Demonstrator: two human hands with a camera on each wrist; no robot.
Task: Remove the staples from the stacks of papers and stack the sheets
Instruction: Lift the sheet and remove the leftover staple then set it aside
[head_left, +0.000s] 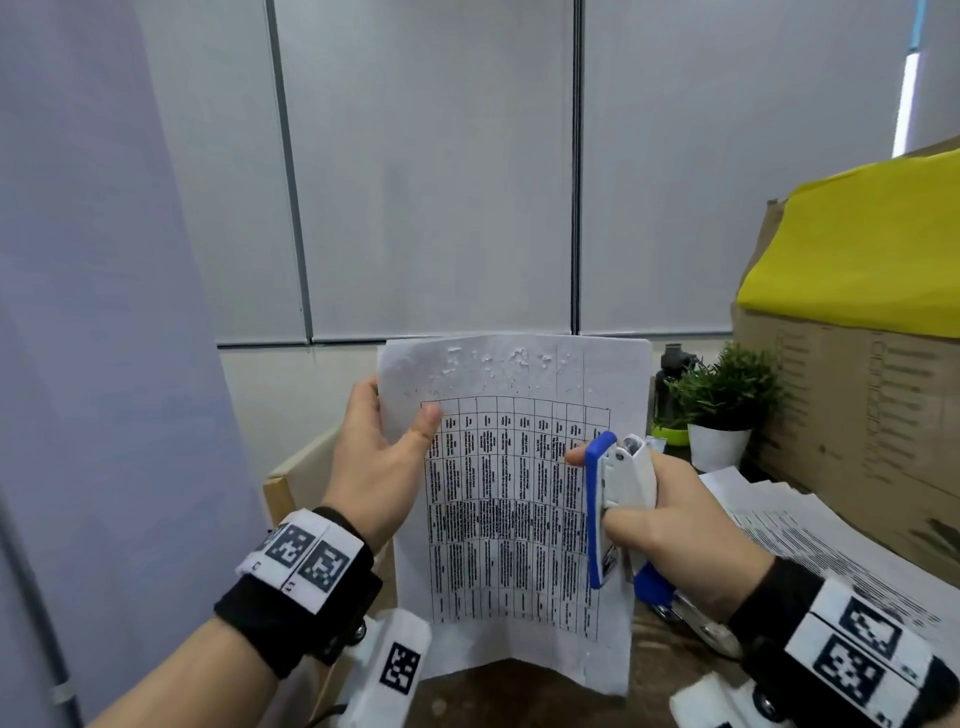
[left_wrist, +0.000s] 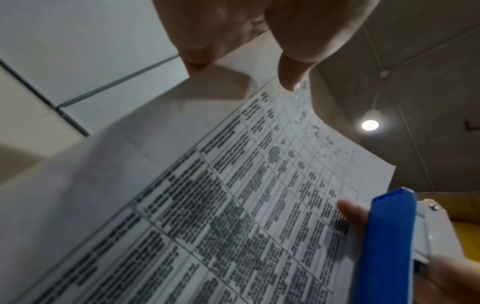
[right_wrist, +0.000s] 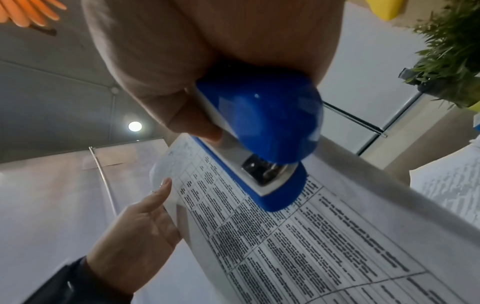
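Observation:
I hold up a stack of printed sheets (head_left: 511, 499) with a table of text, upright in front of me. My left hand (head_left: 384, 457) pinches its upper left edge, thumb on the front, fingers behind. My right hand (head_left: 670, 519) grips a blue and white stapler (head_left: 615, 504) and its thumb tip presses the sheets' right edge. In the left wrist view the sheets (left_wrist: 233, 205) run diagonally, with the stapler (left_wrist: 384, 242) at the lower right. The right wrist view shows the stapler (right_wrist: 259, 133) close up over the sheets (right_wrist: 311, 236). The top margin is pitted with small holes.
A pile of loose printed sheets (head_left: 810, 535) lies on the table at the right. Behind it stand a potted plant (head_left: 722, 410), a dark bottle (head_left: 672, 374) and a cardboard box (head_left: 857, 405) with yellow cloth (head_left: 872, 244). A wooden edge (head_left: 291, 473) sits at the left.

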